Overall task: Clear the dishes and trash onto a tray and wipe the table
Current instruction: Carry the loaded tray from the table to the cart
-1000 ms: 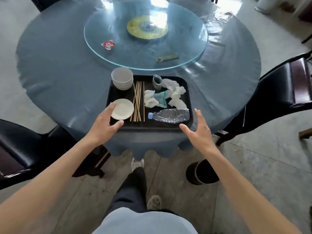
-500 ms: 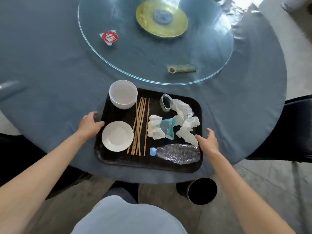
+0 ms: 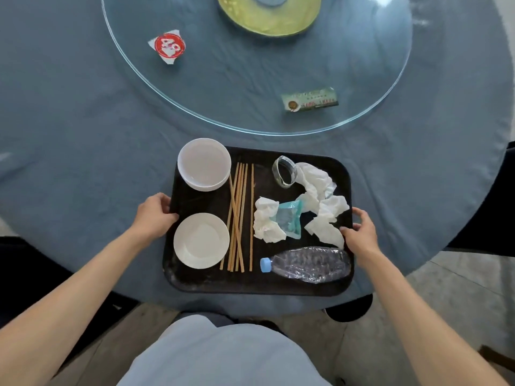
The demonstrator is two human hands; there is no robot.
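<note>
Two hands (image 3: pixel 154 215) gripping, seemingly, full black tray (image 3: pixel 259 284)

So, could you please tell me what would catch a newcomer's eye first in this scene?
The loaded black tray at the table's near edge stands out, with the left hand and right hand gripping its two sides. On it lie a white bowl, a saucer, chopsticks, crumpled tissues and a crushed bottle.

Red round sticker (image 3: pixel 169 45) on glass turntable (image 3: pixel 362 79): white number, reads as "49". Green card (image 3: pixel 310 99) on turntable: printed lines, too small to read.
</note>
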